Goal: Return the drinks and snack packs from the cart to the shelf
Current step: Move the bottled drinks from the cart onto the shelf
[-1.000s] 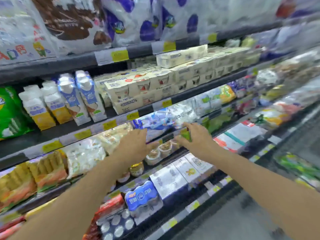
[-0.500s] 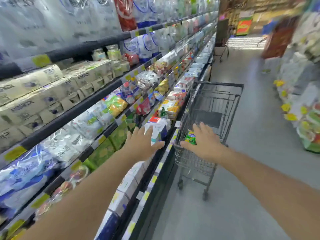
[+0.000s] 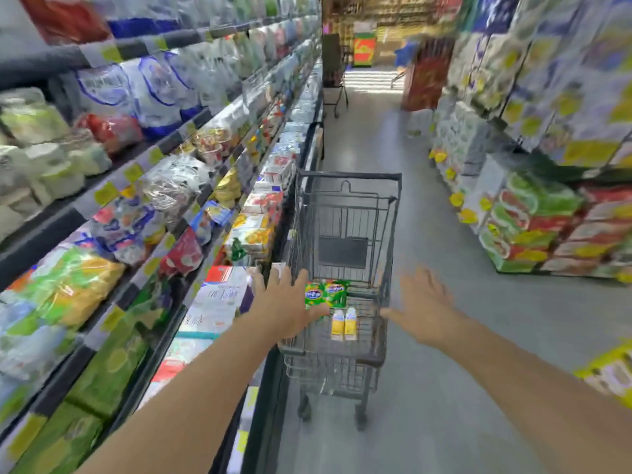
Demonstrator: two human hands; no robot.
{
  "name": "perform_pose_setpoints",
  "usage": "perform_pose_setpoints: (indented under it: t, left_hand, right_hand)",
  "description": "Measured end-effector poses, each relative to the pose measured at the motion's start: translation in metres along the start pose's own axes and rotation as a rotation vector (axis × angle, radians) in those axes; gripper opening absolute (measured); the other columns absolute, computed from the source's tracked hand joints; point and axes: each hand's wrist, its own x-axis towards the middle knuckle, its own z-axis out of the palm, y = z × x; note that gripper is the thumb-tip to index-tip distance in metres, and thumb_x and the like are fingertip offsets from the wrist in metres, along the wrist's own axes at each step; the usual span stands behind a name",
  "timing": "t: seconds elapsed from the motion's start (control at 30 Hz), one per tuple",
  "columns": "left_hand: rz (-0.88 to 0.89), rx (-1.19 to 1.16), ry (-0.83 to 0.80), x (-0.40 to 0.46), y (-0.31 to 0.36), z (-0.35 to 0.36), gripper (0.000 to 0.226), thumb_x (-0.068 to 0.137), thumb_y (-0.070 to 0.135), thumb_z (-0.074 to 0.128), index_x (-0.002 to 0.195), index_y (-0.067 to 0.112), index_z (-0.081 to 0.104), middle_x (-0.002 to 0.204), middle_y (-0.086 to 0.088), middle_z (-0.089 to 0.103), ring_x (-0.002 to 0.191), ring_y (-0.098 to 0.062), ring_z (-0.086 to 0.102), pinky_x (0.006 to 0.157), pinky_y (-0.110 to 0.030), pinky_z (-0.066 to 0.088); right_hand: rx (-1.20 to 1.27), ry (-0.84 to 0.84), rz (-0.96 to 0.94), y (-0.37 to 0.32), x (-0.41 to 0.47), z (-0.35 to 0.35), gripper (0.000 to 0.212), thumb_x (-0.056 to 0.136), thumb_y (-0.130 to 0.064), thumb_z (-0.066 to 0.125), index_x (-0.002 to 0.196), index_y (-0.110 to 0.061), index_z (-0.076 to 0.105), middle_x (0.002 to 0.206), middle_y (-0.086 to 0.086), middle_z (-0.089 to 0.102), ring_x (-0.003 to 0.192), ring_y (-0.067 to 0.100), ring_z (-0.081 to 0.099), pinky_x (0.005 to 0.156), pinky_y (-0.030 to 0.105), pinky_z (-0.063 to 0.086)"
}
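A dark wire cart [image 3: 349, 186] stands in the aisle beside the long shelf [image 3: 143, 172] on my left. Inside its basket lie a green snack pack [image 3: 330, 293] and a pair of small yellow-and-white drink bottles [image 3: 344, 323]. My left hand [image 3: 285, 307] hovers over the cart's near left corner, fingers spread, holding nothing, its edge just in front of the green pack. My right hand [image 3: 425, 307] is stretched out at the cart's near right rim, fingers apart and empty.
The shelf tiers hold bagged snacks, milk boxes and drink packs with yellow price tags. Stacked cartons [image 3: 533, 230] line the aisle's right side. A second cart [image 3: 337, 94] stands far down the grey floor [image 3: 444, 388].
My view has swung from the shelf to the aisle and the cart. Both hands left the shelf and now spread over the cart's near end, the right one shifted to the cart's right rim.
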Motion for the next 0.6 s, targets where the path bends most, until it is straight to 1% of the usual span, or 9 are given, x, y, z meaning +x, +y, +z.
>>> perform_pose_setpoints:
  t: [0.1, 0.23, 0.3, 0.37, 0.4, 0.43, 0.6]
  left_hand:
    - [0.036, 0.05, -0.037, 0.043, -0.007, 0.007, 0.094, 0.089, 0.076, 0.024, 0.158, 0.018, -0.001, 0.165, -0.015, 0.001, 0.151, -0.038, -0.003, 0.12, -0.058, -0.001]
    - [0.084, 0.081, -0.068, 0.097, -0.008, 0.026, 0.094, 0.088, 0.077, 0.023, 0.158, 0.018, 0.001, 0.165, -0.015, 0.004, 0.151, -0.038, 0.0, 0.119, -0.059, 0.001]
    - [0.099, 0.055, -0.093, 0.125, -0.004, 0.037, 0.094, 0.088, 0.077, 0.023, 0.158, 0.018, 0.003, 0.165, -0.015, 0.007, 0.151, -0.037, 0.002, 0.119, -0.06, 0.003]
    - [0.097, 0.033, -0.12, 0.152, 0.004, 0.047, 0.093, 0.089, 0.076, 0.026, 0.158, 0.017, 0.007, 0.164, -0.015, 0.012, 0.151, -0.037, 0.005, 0.12, -0.059, 0.005]
    - [0.091, 0.021, -0.135, 0.165, 0.009, 0.054, 0.092, 0.089, 0.075, 0.027, 0.158, 0.016, 0.009, 0.163, -0.015, 0.016, 0.15, -0.037, 0.008, 0.12, -0.058, 0.007]
    - [0.086, 0.009, -0.149, 0.179, 0.013, 0.062, 0.091, 0.089, 0.074, 0.029, 0.157, 0.016, 0.011, 0.161, -0.015, 0.02, 0.15, -0.036, 0.012, 0.12, -0.057, 0.009]
    - [0.021, -0.057, -0.26, 0.255, 0.033, 0.101, 0.086, 0.091, 0.072, 0.032, 0.154, 0.015, 0.021, 0.156, -0.014, 0.032, 0.145, -0.032, 0.025, 0.119, -0.053, 0.019]
  right_hand:
    - [-0.036, -0.055, 0.051, 0.005, 0.026, 0.009, 0.092, 0.093, -0.064, 0.043, 0.158, -0.013, 0.003, 0.166, 0.016, -0.009, 0.152, 0.037, 0.0, 0.124, 0.048, 0.008]
    - [-0.003, -0.089, 0.077, 0.012, 0.065, 0.025, 0.093, 0.093, -0.059, 0.047, 0.158, -0.017, -0.003, 0.166, 0.017, -0.012, 0.152, 0.038, 0.002, 0.122, 0.05, 0.011]
    - [-0.019, -0.114, 0.088, 0.016, 0.087, 0.034, 0.091, 0.095, -0.059, 0.044, 0.158, -0.015, -0.004, 0.165, 0.02, -0.002, 0.151, 0.038, 0.009, 0.121, 0.049, 0.015]
    - [-0.043, -0.148, 0.083, 0.02, 0.111, 0.044, 0.086, 0.096, -0.058, 0.043, 0.158, -0.01, 0.007, 0.161, 0.021, 0.016, 0.147, 0.036, 0.02, 0.119, 0.045, 0.021]
    - [-0.046, -0.165, 0.076, 0.022, 0.123, 0.05, 0.082, 0.097, -0.057, 0.043, 0.156, -0.009, 0.013, 0.158, 0.018, 0.023, 0.145, 0.034, 0.025, 0.118, 0.043, 0.023]
    - [-0.042, -0.18, 0.067, 0.024, 0.137, 0.056, 0.08, 0.097, -0.056, 0.043, 0.156, -0.009, 0.016, 0.156, 0.016, 0.026, 0.143, 0.032, 0.027, 0.117, 0.041, 0.024]
    - [-0.005, -0.277, -0.002, 0.034, 0.22, 0.095, 0.076, 0.099, -0.052, 0.042, 0.157, -0.011, 0.014, 0.163, 0.013, 0.019, 0.147, 0.031, 0.024, 0.12, 0.04, 0.023]
